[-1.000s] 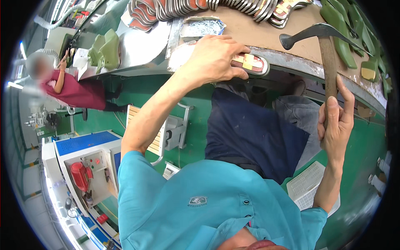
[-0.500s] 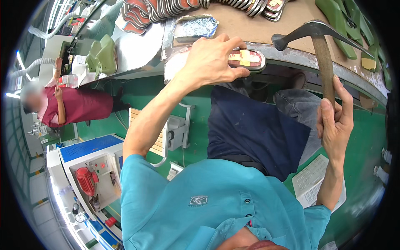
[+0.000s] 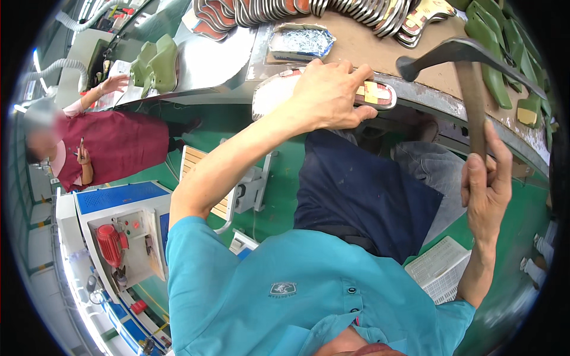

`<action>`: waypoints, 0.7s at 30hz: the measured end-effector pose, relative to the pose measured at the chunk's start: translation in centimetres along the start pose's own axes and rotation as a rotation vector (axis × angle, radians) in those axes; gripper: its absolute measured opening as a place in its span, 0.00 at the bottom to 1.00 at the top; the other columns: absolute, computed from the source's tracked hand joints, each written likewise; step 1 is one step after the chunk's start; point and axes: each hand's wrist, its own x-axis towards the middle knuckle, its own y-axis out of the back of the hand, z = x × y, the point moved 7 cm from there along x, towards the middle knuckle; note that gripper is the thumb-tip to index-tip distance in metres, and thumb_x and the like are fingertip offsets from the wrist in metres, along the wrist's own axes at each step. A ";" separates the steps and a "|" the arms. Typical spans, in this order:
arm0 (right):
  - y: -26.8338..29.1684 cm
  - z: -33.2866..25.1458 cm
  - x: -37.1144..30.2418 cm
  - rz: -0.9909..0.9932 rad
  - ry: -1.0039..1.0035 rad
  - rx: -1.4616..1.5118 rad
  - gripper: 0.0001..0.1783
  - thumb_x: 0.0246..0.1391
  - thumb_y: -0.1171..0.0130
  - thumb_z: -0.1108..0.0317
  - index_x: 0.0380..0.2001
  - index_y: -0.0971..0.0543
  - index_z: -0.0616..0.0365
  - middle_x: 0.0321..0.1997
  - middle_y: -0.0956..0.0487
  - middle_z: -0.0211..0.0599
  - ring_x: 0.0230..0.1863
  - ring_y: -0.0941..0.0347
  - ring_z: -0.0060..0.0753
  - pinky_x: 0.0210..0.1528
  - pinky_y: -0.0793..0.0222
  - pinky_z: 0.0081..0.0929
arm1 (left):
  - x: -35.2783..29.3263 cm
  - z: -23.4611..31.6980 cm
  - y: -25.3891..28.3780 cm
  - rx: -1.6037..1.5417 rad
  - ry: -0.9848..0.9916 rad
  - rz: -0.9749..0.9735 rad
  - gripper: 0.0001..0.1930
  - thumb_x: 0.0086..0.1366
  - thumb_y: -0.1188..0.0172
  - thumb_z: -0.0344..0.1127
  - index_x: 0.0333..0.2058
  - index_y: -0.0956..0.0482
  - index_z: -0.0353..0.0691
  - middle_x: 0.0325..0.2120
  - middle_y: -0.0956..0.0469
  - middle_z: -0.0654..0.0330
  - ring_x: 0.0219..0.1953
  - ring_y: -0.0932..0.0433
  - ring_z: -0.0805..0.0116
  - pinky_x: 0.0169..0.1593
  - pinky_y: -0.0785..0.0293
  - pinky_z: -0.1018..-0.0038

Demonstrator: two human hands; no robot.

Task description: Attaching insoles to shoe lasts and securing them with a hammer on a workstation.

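Observation:
At the bench's near edge, my left hand (image 3: pixel 333 95) is closed over a long shoe insole (image 3: pixel 377 93) with a dark rim, a reddish face and a yellow patch. Its rounded end sticks out past my fingers, and its middle is hidden under my palm. My right hand (image 3: pixel 488 184), raised at the right, is wrapped around the wooden handle of a hammer (image 3: pixel 472 107). The hammer's dark metal head, with a round face and a long thin tail, is up over the bench edge. A small open box (image 3: pixel 301 43) of shiny tacks lies just beyond my left hand.
Rows of insoles (image 3: pixel 279 13) line the back of the bench (image 3: pixel 362 50). Green shoe lasts (image 3: pixel 490 65) lie at the right, and more lasts (image 3: pixel 155 65) stand at the left. A co-worker in a maroon apron (image 3: pixel 130 139) stands left, near a machine with a red motor (image 3: pixel 111 243).
The view has shifted slightly, so the bench sits lower and further right. Both hands keep their holds on the insole and the hammer. The co-worker's hands have moved apart.

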 end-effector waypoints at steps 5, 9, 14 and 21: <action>2.6 -4.0 0.8 0.180 0.286 -0.060 0.26 0.67 0.56 0.64 0.65 0.43 0.57 0.16 0.35 0.28 0.10 0.46 0.10 0.11 0.52 0.10 | -0.5 0.2 0.0 0.132 -0.029 0.046 0.35 0.51 0.41 0.67 0.34 0.25 0.33 0.27 0.23 0.51 0.34 0.22 0.57 0.38 0.31 0.62; 3.6 -4.0 0.2 0.136 0.249 0.139 0.11 0.65 0.54 0.65 0.45 0.27 0.58 0.19 0.32 0.32 0.12 0.37 0.18 0.12 0.43 0.14 | -0.1 1.2 -0.2 0.194 -0.035 0.018 0.36 0.47 0.37 0.66 0.34 0.27 0.32 0.28 0.24 0.53 0.33 0.24 0.56 0.39 0.33 0.64; -1.8 -0.3 3.2 -0.289 -0.046 -0.389 0.23 0.60 0.49 0.77 0.59 0.34 0.56 0.62 0.29 0.36 0.50 0.25 0.34 0.53 0.33 0.25 | -0.4 0.7 -0.4 0.208 -0.025 0.056 0.34 0.44 0.33 0.64 0.29 0.29 0.35 0.25 0.26 0.55 0.31 0.24 0.58 0.38 0.34 0.65; 10.0 0.1 1.4 0.025 -0.013 0.102 0.14 0.66 0.55 0.59 0.48 0.28 0.53 0.18 0.35 0.23 0.17 0.40 0.16 0.18 0.46 0.12 | 0.7 2.0 -0.5 0.162 -0.061 0.048 0.33 0.44 0.33 0.62 0.29 0.29 0.33 0.26 0.26 0.54 0.32 0.24 0.57 0.39 0.34 0.64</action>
